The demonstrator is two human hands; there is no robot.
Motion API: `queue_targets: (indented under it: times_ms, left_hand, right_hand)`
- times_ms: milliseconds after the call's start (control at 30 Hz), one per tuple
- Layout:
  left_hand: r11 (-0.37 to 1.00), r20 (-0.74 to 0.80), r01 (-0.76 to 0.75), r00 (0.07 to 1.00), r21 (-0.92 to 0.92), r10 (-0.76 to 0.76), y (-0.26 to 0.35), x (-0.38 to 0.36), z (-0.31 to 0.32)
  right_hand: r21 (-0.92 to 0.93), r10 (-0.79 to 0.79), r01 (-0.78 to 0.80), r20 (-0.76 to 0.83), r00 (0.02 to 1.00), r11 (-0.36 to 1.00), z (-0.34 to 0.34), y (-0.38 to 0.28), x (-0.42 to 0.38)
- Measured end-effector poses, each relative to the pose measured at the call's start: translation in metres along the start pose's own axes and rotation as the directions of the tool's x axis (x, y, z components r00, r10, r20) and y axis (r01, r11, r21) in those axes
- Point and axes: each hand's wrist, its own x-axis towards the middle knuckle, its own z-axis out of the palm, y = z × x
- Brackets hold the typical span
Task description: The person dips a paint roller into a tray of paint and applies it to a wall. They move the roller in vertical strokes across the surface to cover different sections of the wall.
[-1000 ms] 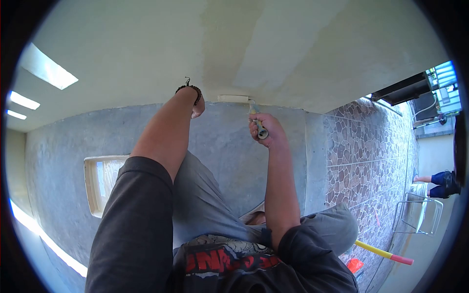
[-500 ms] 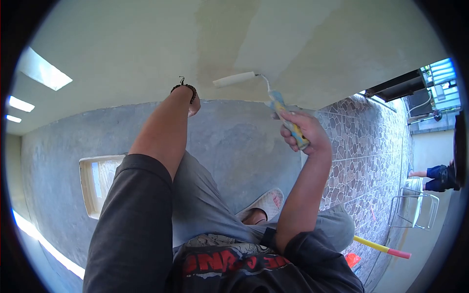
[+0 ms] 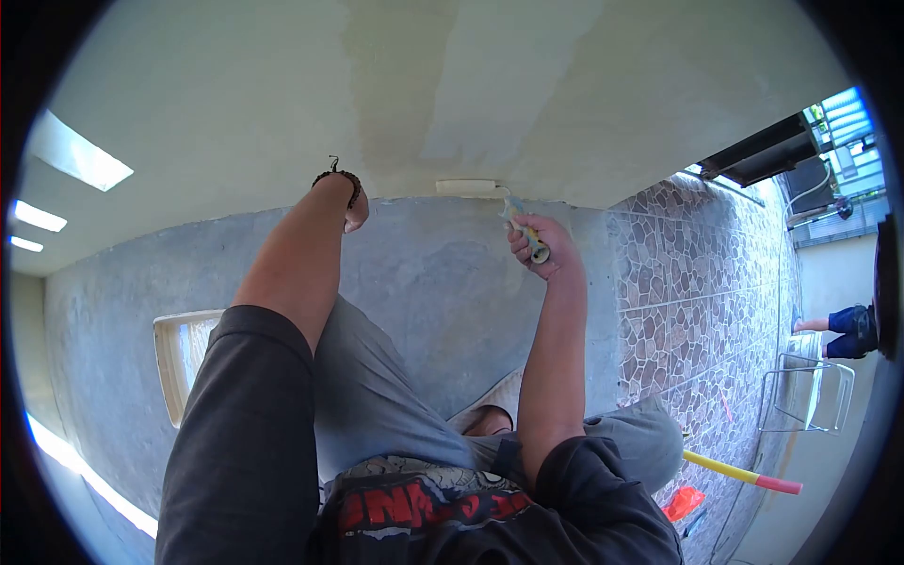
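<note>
paint roller (image 3: pixel 468 187), white and nearly level, mottled handle (image 3: pixel 513 206), along wall's (image 3: pixel 254 132) foot

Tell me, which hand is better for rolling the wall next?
Right, I think. The right hand grips the paint roller, up near the lower edge of the wall. The left hand has no roller and is partly hidden, so I can't tell whether it's free.

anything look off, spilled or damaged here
Nothing clearly spilled or damaged. The pale cream wall is patchy, though: above the white cylindrical paint roller, a lighter band runs between darker, uneven-edged patches, perhaps drying unevenly.
</note>
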Motion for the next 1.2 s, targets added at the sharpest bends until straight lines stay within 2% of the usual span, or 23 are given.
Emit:
queue_targets:
  times_ms: [67,167,233,267,333,467,533,567,633,700,767,800,833,867,900,967,1000,1067,1133,1200]
  left_hand:
    - [1.000,0.021,0.007,1.000,0.025,-0.008,-0.002,-0.002,0.001]
    - [1.000,0.058,0.026,0.998,-0.004,-0.026,0.000,-0.010,-0.001]
    - [1.000,0.088,-0.015,0.996,0.025,0.013,0.001,-0.001,-0.003]
    - [1.000,0.087,-0.018,0.996,0.024,0.015,0.002,0.003,-0.004]
    - [1.000,0.052,0.023,0.998,-0.011,-0.023,0.007,0.010,-0.005]
    - [0.998,0.022,-0.039,0.999,0.053,0.037,0.020,0.006,-0.010]
    - [0.999,0.089,-0.030,0.996,0.041,0.026,0.026,-0.002,-0.013]
    - [0.999,0.084,-0.028,0.996,0.039,0.025,0.027,-0.001,-0.014]
    - [0.991,0.124,-0.055,0.992,0.122,0.040,0.030,0.003,-0.015]
    - [0.995,0.096,-0.039,0.995,0.089,0.030,0.031,-0.004,-0.015]
    - [0.998,0.078,-0.021,0.997,0.057,0.017,0.032,-0.015,-0.012]
    - [0.998,0.057,-0.033,0.998,0.046,0.030,0.031,-0.023,-0.011]
    - [0.998,0.037,-0.042,0.998,0.036,0.041,0.031,-0.028,-0.011]
    - [0.999,0.040,-0.033,0.999,0.043,0.031,0.030,-0.025,-0.010]
    - [0.999,0.087,-0.035,0.996,0.030,0.032,0.028,-0.022,-0.010]
    - [0.999,0.138,-0.023,0.990,0.027,0.019,0.020,-0.017,-0.009]
    - [1.000,0.132,0.004,0.991,-0.004,-0.003,0.019,-0.022,-0.006]
    - [0.999,0.126,0.033,0.992,-0.028,-0.029,0.013,-0.017,-0.003]
    - [0.983,0.179,0.115,0.980,-0.142,-0.089,0.003,0.005,0.004]
    - [0.979,0.194,0.137,0.975,-0.150,-0.107,-0.002,0.013,0.005]
  right_hand:
    - [0.061,0.028,-0.029,0.004,1.000,0.998,0.013,-0.016,-0.022]
    - [0.032,-0.053,0.050,0.068,0.996,0.998,0.032,-0.038,-0.070]
    - [-0.016,-0.157,0.160,0.116,0.981,0.987,0.040,-0.041,-0.098]
    - [-0.018,-0.157,0.161,0.114,0.981,0.987,0.048,-0.042,-0.112]
    - [-0.255,-0.281,0.267,-0.018,0.960,0.929,0.064,-0.038,-0.135]
    - [-0.373,-0.344,0.350,0.084,0.935,0.859,0.032,-0.032,-0.164]
    - [-0.217,-0.384,0.469,0.339,0.859,0.856,0.002,-0.026,-0.159]
    - [-0.219,-0.387,0.473,0.343,0.856,0.854,-0.007,-0.018,-0.145]
    - [-0.194,-0.511,0.584,0.321,0.797,0.788,-0.029,0.009,-0.102]
    - [-0.305,-0.417,0.527,0.359,0.835,0.793,-0.058,0.034,-0.058]
    - [-0.138,-0.551,0.607,0.297,0.779,0.783,-0.063,0.064,-0.011]
    - [-0.132,-0.553,0.609,0.302,0.776,0.782,-0.057,0.073,0.003]
    - [-0.299,-0.529,0.531,0.093,0.843,0.793,-0.051,0.081,0.014]
    - [-0.435,-0.505,0.409,-0.129,0.854,0.802,-0.048,0.088,0.021]
    - [-0.422,-0.505,0.415,-0.127,0.854,0.806,-0.049,0.090,0.027]
    - [-0.512,-0.361,0.184,-0.271,0.892,0.839,-0.052,0.093,0.039]
    - [-0.499,-0.357,0.187,-0.270,0.894,0.846,-0.051,0.093,0.041]
    - [-0.619,-0.425,0.147,-0.329,0.843,0.772,-0.050,0.086,0.046]
    - [-0.619,-0.466,0.168,-0.358,0.809,0.767,-0.051,0.088,0.062]
    - [-0.620,-0.510,0.193,-0.386,0.768,0.760,-0.054,0.090,0.076]
